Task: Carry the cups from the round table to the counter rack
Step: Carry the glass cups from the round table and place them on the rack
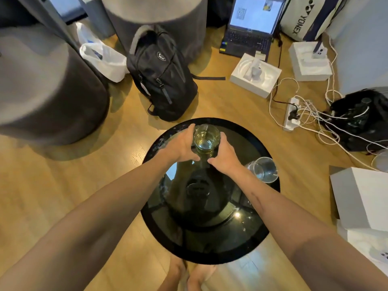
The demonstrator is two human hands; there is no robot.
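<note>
A glass cup (206, 139) holding yellowish liquid is cradled between the left hand (182, 143) and right hand (225, 155), fingers curled around its sides, presumably against spilling. It is held above the round surface (210, 238); a second, empty cup (265, 169) stands near the right edge.

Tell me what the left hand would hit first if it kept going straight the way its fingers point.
The left hand already grips the glass with yellowish liquid. Past it, probably the black backpack on the floor, though depth is unclear.
</note>
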